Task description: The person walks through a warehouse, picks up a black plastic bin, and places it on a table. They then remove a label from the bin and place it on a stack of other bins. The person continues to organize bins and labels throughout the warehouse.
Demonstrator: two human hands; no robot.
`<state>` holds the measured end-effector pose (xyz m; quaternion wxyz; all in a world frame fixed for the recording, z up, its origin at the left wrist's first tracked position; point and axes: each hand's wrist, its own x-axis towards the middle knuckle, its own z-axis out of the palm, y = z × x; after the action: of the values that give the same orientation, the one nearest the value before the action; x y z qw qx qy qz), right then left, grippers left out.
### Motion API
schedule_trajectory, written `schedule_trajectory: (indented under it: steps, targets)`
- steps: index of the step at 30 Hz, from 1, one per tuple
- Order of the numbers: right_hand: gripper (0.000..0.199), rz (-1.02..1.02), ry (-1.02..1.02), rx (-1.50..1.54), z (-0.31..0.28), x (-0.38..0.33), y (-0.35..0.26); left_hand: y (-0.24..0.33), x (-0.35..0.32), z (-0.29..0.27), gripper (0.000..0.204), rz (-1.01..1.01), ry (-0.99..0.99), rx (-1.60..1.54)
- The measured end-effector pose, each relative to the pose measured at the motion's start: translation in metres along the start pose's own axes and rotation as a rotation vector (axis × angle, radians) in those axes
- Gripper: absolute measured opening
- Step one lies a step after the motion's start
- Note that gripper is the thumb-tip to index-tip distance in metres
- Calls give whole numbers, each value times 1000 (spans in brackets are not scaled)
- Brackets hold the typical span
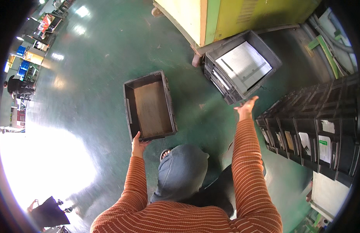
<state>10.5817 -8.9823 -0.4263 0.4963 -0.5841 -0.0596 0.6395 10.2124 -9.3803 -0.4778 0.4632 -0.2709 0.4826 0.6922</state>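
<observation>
The left hand (139, 147) has its fingers clamped on the near left corner of a bin (170, 103), which is in front of the bent knee (186, 163). The right hand (246, 110), fingers apart, is at the near corner of a 2nd bin (267, 49) with white sheets (244, 64) inside; whether they touch, I cannot tell.
</observation>
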Motion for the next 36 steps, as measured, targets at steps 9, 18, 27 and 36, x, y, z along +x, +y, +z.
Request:
schedule_trajectory:
  steps: [9,18,27,36]
  targets:
    - [91,172,-151,-806,-30,-53,-23,73,-41,49,36,38,399,313]
    - [39,388,-771,-1819,-136,-267,-37,206,-255,-31,36,114,719,159]
    - [24,959,-1081,-1771,193,-353,-108,230,-481,-70,47,90,1149,-1024]
    - [31,370,-877,-2204,532,-360,-28,325,-482,6,52,311,1359,-1770]
